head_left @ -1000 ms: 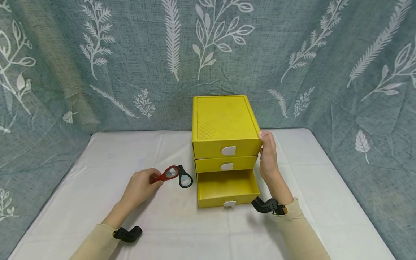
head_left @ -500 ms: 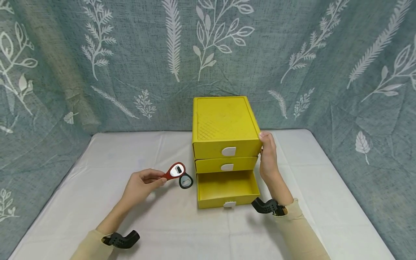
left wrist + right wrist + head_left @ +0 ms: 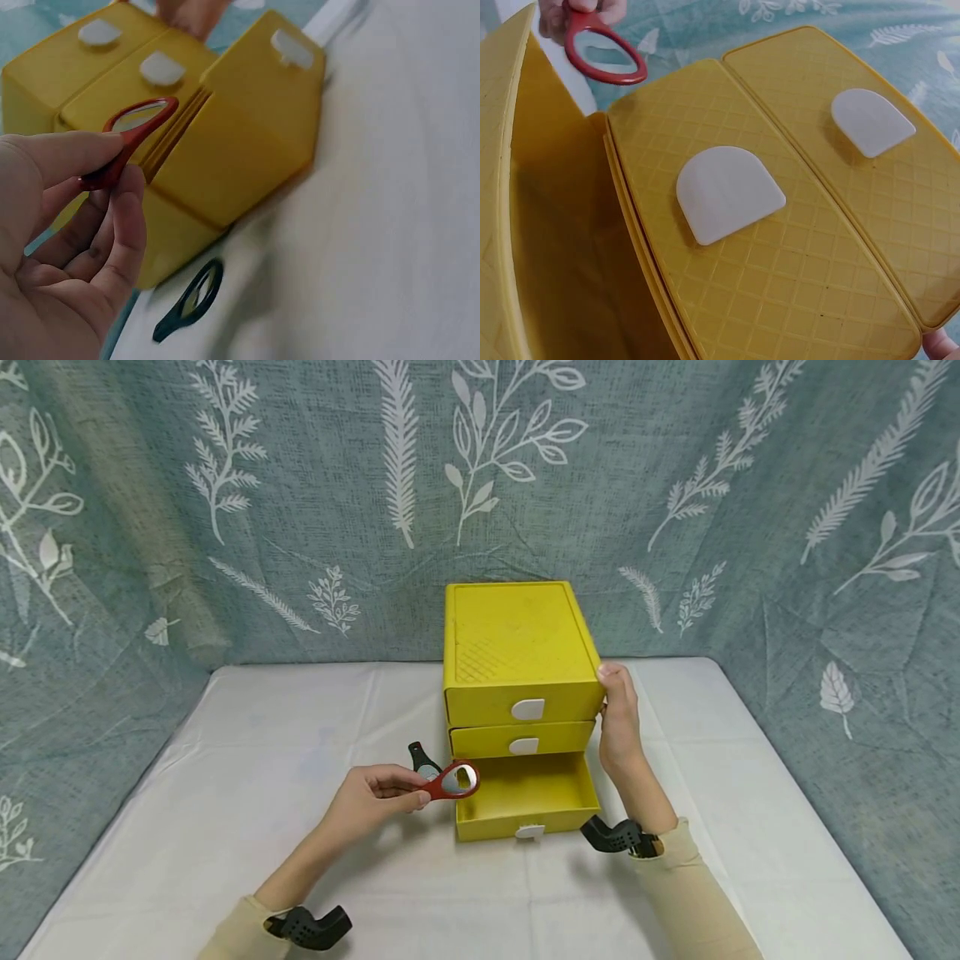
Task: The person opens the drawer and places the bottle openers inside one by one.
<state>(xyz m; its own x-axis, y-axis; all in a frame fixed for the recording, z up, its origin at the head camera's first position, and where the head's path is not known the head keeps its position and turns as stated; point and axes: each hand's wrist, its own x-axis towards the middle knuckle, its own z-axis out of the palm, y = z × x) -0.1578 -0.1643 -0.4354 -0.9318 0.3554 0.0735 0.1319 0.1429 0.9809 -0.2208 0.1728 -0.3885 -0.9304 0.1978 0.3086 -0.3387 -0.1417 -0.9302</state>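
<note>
My left hand (image 3: 375,797) pinches a red bottle opener (image 3: 437,788) by its handle end, thumb against fingers. The opener's looped head with a metal insert reaches over the left edge of the pulled-out bottom drawer (image 3: 517,825). Behind and just below that hand, a black bottle opener (image 3: 192,298) lies on the white cloth, partly hidden in the head view. My right hand (image 3: 619,718) holds the right side of the yellow drawer unit (image 3: 521,635), its thumb at the upper front corner. The unit's top and middle drawers are closed.
White cloth (image 3: 225,760) covers the table around the unit. A grey-green curtain (image 3: 315,493) with white leaf prints hangs behind and at both sides. White tabs (image 3: 528,709) stick out from the drawer fronts.
The red bottle opener has been lifted off the cloth and carried right by my left hand, from beside the black one to the bottom drawer's edge. My right hand stays put.
</note>
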